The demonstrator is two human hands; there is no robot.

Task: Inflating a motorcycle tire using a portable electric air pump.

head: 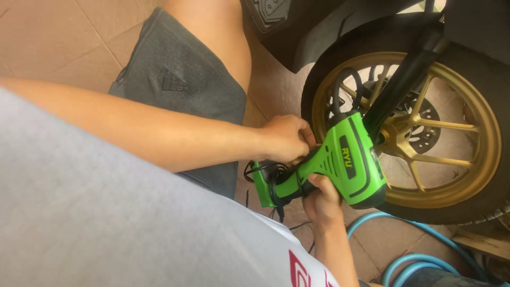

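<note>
Right hand (320,201) grips green tool (340,165) from below.

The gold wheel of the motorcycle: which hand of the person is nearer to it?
The left hand. It holds the green power tool from above, almost at the rim of the gold wheel. The right hand grips the handle from below, slightly farther from the wheel.

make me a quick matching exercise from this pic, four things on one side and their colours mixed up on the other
Things:
1. power tool
2. wheel rim
3. hose
4. shorts

Colours:
A. gold
B. grey
C. bright green with black
D. light blue

Pairs: 1-C, 2-A, 3-D, 4-B

The left hand and right hand both grip the power tool beside the wheel.
</note>
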